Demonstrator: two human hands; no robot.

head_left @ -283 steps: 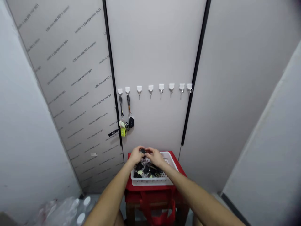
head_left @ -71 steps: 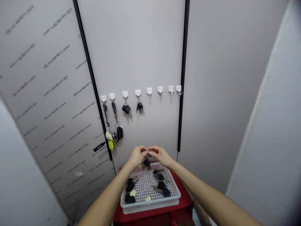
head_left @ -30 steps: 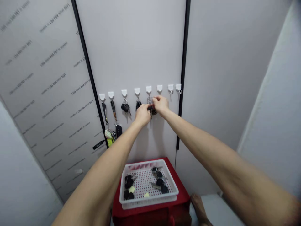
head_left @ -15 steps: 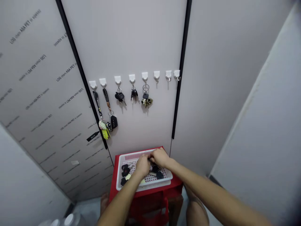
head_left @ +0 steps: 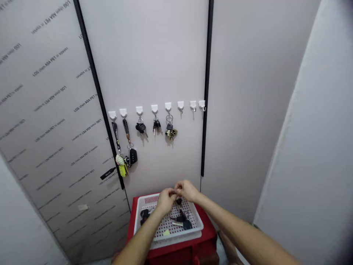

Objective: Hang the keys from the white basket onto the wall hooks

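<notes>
My left hand (head_left: 165,200) and my right hand (head_left: 186,190) meet above a white perforated basket (head_left: 195,223). Both pinch a key set (head_left: 179,201) whose black key hangs just under the fingers. Several more black-headed keys (head_left: 184,223) lie in the basket. On the wall above runs a row of white hooks (head_left: 180,106). The five on the left carry key sets (head_left: 170,130); the three on the right are bare.
The basket rests on a red stool (head_left: 208,235) against the wall. Black vertical strips (head_left: 204,88) divide the wall panels. The left panel (head_left: 49,99) has printed protective film. A white partition (head_left: 317,147) stands close on the right. My foot (head_left: 226,244) shows beside the stool.
Since a second ago a key set was left hanging on the fifth hook. Both hands came down to the basket and now lift another key set out of it.
</notes>
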